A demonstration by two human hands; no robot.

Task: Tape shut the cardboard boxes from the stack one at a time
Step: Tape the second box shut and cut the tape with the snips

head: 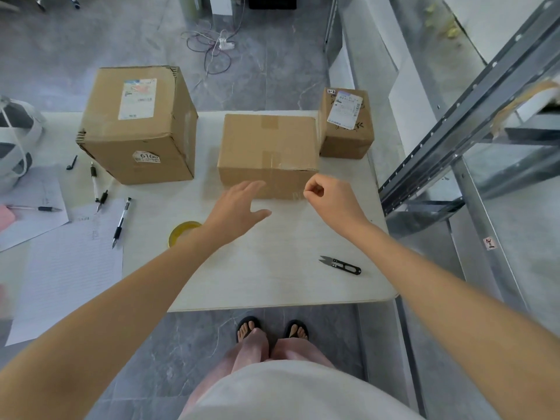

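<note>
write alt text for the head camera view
A person's open left hand and curled right hand reach toward the middle cardboard box of three on a white table. A tape roll and snips lie nearby.

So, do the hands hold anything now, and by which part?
Left hand is open and holds nothing. Right hand is curled near the middle box; nothing shows in its fingers.

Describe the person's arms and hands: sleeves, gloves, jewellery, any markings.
Both arms are bare along all that shows, and no sleeve covers either. The left hand and the right hand wear no gloves. No ring, watch, bracelet or marking shows on either hand or wrist.
</note>
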